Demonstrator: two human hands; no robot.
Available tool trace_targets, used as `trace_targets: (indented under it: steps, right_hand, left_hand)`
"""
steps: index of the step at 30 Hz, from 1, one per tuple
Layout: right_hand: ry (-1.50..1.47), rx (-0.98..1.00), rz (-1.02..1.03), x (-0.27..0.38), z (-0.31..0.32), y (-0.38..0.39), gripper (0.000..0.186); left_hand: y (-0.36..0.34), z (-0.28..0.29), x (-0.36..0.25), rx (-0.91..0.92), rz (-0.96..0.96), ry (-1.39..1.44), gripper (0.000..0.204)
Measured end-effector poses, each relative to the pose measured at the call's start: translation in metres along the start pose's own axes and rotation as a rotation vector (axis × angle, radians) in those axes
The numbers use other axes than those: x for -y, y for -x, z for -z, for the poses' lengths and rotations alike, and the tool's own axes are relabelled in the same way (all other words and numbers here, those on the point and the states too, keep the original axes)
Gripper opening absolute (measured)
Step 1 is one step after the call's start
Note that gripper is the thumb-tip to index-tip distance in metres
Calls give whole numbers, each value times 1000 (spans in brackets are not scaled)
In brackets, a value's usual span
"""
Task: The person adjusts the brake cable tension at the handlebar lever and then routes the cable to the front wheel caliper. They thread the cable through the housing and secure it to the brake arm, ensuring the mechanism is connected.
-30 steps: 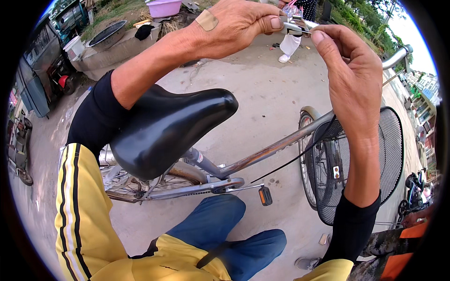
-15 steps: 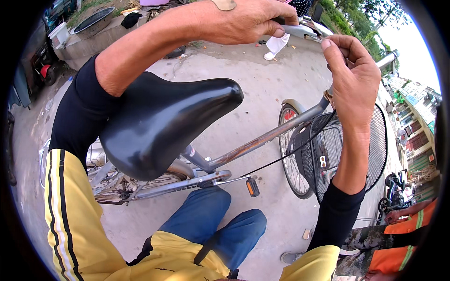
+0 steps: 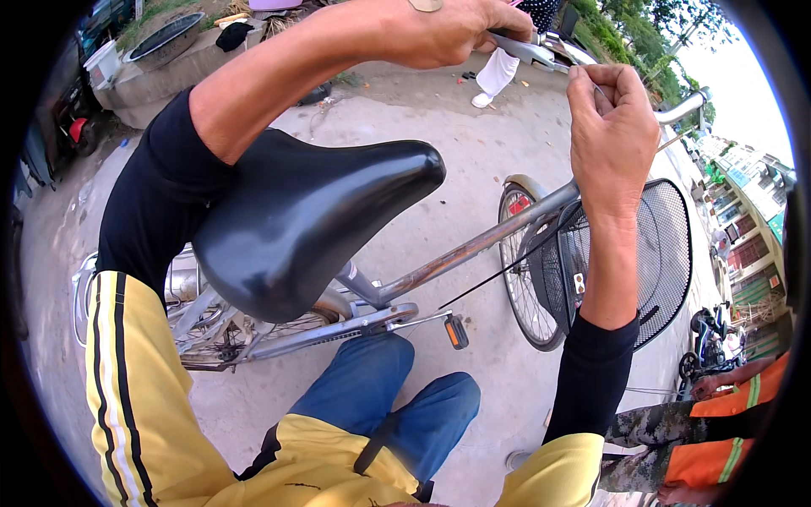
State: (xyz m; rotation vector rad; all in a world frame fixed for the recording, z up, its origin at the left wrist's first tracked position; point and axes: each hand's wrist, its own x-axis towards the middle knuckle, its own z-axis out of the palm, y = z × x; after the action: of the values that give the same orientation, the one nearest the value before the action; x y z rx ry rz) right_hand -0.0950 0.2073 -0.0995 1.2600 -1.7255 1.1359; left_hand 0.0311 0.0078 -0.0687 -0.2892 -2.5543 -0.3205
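Silver brake lever (image 3: 528, 46) on the handlebar, thin black cable (image 3: 507, 270) below.

Glossy black saddle (image 3: 312, 220), black mesh basket (image 3: 667, 245), yellow black-striped sleeve (image 3: 135, 380), orange pedal reflector (image 3: 454, 332).

Outdoor scene in daylight: pale, stained concrete ground (image 3: 439, 152) ran throughout, with a low concrete ledge (image 3: 160, 72) at upper left bearing a dark round basin (image 3: 165, 38) beside a white bucket (image 3: 103, 63), green trees (image 3: 629, 34) at upper right, and buildings (image 3: 748, 203) along the right edge.
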Motion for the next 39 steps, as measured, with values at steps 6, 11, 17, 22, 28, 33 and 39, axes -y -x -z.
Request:
trace_targets:
  steps: [6, 11, 17, 22, 28, 33, 39]
  right_hand:
    - [-410, 132, -229, -26, 13, 2, 17]
    - [-497, 302, -368, -28, 45, -4, 16]
    - [-327, 280, -236, -24, 43, -23, 17]
    - [-221, 336, -233, -38, 42, -31, 15]
    - [-437, 412, -358, -33, 38, -34, 21]
    - [-683, 470, -448, -58, 45, -30, 34]
    - [-584, 448, -571, -70, 49, -18, 22]
  left_hand:
    - [4, -29, 19, -235, -141, -93, 33]
    - [5, -35, 13, -224, -23, -85, 34]
    - [4, -33, 7, -120, 70, 22, 41]
    - [4, -34, 5, -148, 47, 34, 25]
    - [-1, -28, -15, -144, 146, -6, 37]
    - [-10, -14, -42, -89, 290, -43, 51]
    - [-18, -24, -38, -129, 256, -54, 57]
